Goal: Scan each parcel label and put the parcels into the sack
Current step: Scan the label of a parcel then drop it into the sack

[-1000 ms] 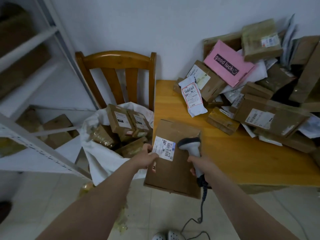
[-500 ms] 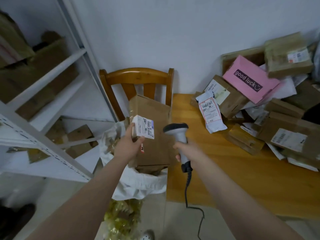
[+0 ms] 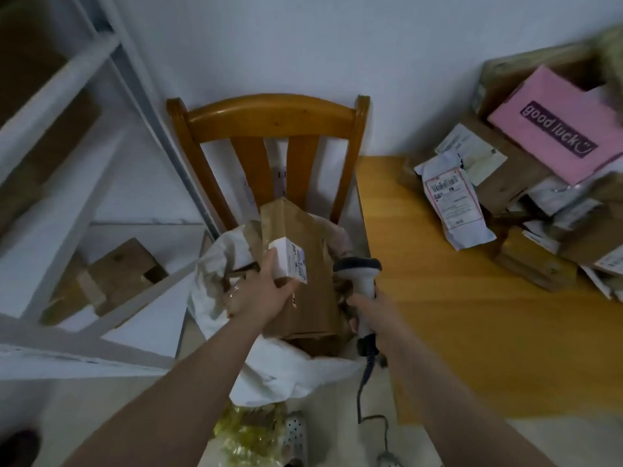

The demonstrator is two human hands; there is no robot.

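— Resting over the mouth of the white sack (image 3: pixel 232 264), a brown cardboard parcel (image 3: pixel 303 264) is seen, tilted on end. How is it gripped?

— It is held by the left hand (image 3: pixel 266 294), whose fingers are wrapped around its left edge, just beneath the white label (image 3: pixel 290 261) that is folded over the corner. The barcode scanner (image 3: pixel 359 274) is clasped by the right hand (image 3: pixel 374 315), closed tight on the handle, just right of the parcel; its head is level with the label.

— And the materials?

— The parcel is plain corrugated board, creased and taped. The sack is soft, crumpled woven plastic, slumped on the seat of a glossy wooden chair (image 3: pixel 269 119). The scanner is smooth grey plastic, and a dark cable is trailed from it to the floor.

— What else is shown?

— More boxes are heaped on the wooden table (image 3: pixel 455 332), well to the right, among them a pink box (image 3: pixel 553 129) and a white mailer bag (image 3: pixel 451 203).
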